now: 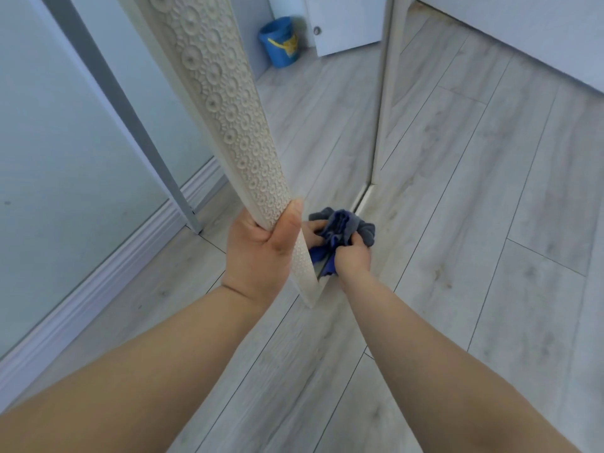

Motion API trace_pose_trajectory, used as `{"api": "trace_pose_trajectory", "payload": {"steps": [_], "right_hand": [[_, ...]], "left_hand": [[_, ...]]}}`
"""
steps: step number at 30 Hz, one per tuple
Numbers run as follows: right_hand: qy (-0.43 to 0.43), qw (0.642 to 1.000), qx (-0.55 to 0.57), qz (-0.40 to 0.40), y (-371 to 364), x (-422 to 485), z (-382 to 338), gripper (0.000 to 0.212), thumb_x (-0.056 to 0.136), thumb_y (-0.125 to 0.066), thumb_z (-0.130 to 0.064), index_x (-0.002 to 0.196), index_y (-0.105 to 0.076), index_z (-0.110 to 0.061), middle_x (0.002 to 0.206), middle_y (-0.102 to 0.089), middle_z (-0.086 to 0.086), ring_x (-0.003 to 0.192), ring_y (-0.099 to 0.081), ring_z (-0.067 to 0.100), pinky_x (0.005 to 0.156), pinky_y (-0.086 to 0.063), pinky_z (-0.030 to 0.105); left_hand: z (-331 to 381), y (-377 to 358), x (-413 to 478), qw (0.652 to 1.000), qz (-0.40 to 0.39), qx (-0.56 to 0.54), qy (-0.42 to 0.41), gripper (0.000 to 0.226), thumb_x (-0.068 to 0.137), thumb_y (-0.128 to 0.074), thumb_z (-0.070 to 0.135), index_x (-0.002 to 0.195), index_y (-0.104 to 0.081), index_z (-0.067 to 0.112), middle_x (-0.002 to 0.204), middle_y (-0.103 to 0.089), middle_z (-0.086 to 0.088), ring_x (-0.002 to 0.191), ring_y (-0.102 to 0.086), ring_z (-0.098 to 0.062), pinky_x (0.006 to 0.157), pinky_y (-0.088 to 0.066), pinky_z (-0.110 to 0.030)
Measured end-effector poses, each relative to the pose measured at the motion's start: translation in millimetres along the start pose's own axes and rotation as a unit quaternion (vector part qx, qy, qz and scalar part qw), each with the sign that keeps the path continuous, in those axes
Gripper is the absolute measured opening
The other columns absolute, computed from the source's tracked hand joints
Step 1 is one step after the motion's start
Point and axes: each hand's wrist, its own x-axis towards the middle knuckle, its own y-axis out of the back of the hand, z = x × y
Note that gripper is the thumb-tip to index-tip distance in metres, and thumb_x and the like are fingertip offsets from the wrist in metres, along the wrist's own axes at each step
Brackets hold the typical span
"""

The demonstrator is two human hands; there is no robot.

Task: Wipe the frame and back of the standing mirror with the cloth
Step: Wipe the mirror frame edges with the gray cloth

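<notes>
The standing mirror has a cream frame (215, 93) carved with round patterns; its left side runs down the middle of the view to the floor. My left hand (261, 246) grips that side of the frame near its lower end. My right hand (351, 256) holds a bunched blue and grey cloth (343, 227) low against the mirror glass (327, 125), close to the bottom edge. The glass reflects the cloth and fingers. The frame's right side (389, 76) stands further back. The mirror's back is hidden.
Pale wood-look floor (490, 223) spreads to the right and toward me. A frosted glass panel (49, 158) with a grey post (130, 119) and white skirting stands on the left. The glass reflects a blue bucket (279, 40) and a white cabinet door.
</notes>
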Motion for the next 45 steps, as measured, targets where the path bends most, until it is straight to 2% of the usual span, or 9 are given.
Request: {"api": "trace_pose_trajectory", "payload": {"steps": [2,9,13,20,24,29,34,40,45], "right_hand": [[-0.013,1.0,-0.006,-0.004,2,-10,14,0.045,0.092,-0.041,0.005,0.13,-0.056,-0.012,0.119,-0.063,0.011,0.09,-0.061,0.02,0.078,-0.055,0.034],[-0.135,0.985,-0.077,-0.082,16,-53,26,0.025,0.092,-0.049,0.003,0.109,-0.058,-0.014,0.094,-0.058,0.009,0.07,-0.057,0.026,0.045,-0.052,0.03],[-0.106,0.963,-0.206,-0.138,41,-55,6,0.013,0.09,-0.06,-0.004,0.078,-0.06,-0.009,0.078,-0.06,0.007,0.067,-0.054,0.02,0.07,-0.051,0.036],[-0.151,0.903,0.34,-0.213,87,-64,3,0.054,0.101,-0.037,-0.027,0.055,-0.064,-0.018,0.054,-0.065,0.009,0.057,-0.065,0.024,0.051,-0.055,0.026],[-0.133,0.904,0.277,-0.296,88,-80,12,0.031,0.077,-0.053,-0.029,0.058,-0.073,-0.015,0.066,-0.072,0.01,0.065,-0.071,0.024,0.059,-0.057,0.027],[-0.146,0.91,0.206,-0.329,90,-86,17,0.013,0.081,-0.059,-0.009,0.091,-0.062,-0.001,0.09,-0.062,0.02,0.085,-0.062,0.029,0.081,-0.052,0.039],[-0.103,0.949,0.282,-0.092,105,-67,21,0.015,0.094,-0.055,-0.012,0.108,-0.061,-0.008,0.101,-0.059,0.016,0.095,-0.062,0.03,0.087,-0.052,0.045],[-0.101,0.879,0.243,-0.397,117,-80,55,0.071,0.068,-0.083,-0.046,0.129,-0.064,-0.014,0.131,-0.064,0.016,0.115,-0.064,0.035,0.095,-0.052,0.057],[-0.106,0.904,0.318,-0.265,92,-64,46,0.063,0.077,-0.076,-0.01,0.136,-0.054,-0.006,0.112,-0.069,0.022,0.087,-0.074,0.034,0.065,-0.061,0.044]], "left_hand": [[11,2,-7,0.999,0.009,-0.007,-0.036,0.041,0.096,-0.059,0.01,0.062,-0.039,0.021,0.053,-0.048,0.018,0.05,-0.06,-0.005,0.053,-0.053,-0.019],[27,5,-10,0.999,0.008,0.05,0.008,0.043,0.086,-0.059,0.033,0.06,-0.026,0.024,0.049,-0.029,0.012,0.053,-0.031,-0.009,0.054,-0.025,-0.028],[27,9,-11,0.995,-0.002,0.102,0.002,0.045,0.09,-0.062,0.037,0.062,-0.029,0.022,0.05,-0.032,0.012,0.051,-0.031,-0.005,0.049,-0.027,-0.026],[-7,21,-63,0.959,0.013,0.13,0.25,0.072,0.075,-0.075,0.056,0.132,-0.053,0.019,0.133,-0.061,0.001,0.115,-0.06,-0.014,0.093,-0.048,-0.031],[-16,8,-90,0.868,-0.131,0.118,0.465,0.049,0.079,-0.063,0.069,0.105,-0.056,0.027,0.115,-0.063,0.002,0.11,-0.061,-0.022,0.097,-0.05,-0.043],[-15,-19,-78,0.907,-0.071,0.061,0.411,0.045,0.087,-0.075,0.026,0.125,-0.057,0.01,0.12,-0.068,-0.014,0.11,-0.066,-0.034,0.095,-0.055,-0.051],[-17,-29,-80,0.926,-0.077,0.231,0.289,0.037,0.089,-0.064,0.016,0.123,-0.052,0.017,0.113,-0.068,-0.011,0.099,-0.067,-0.032,0.089,-0.057,-0.042],[-17,-50,-72,0.896,-0.195,0.235,0.322,0.052,0.089,-0.063,0.014,0.137,-0.043,0.019,0.122,-0.062,-0.014,0.103,-0.064,-0.031,0.089,-0.058,-0.046],[-21,-50,-64,0.894,-0.268,0.181,0.31,0.054,0.088,-0.053,-0.002,0.138,-0.054,0.018,0.125,-0.065,-0.017,0.113,-0.063,-0.034,0.1,-0.052,-0.048]]}}
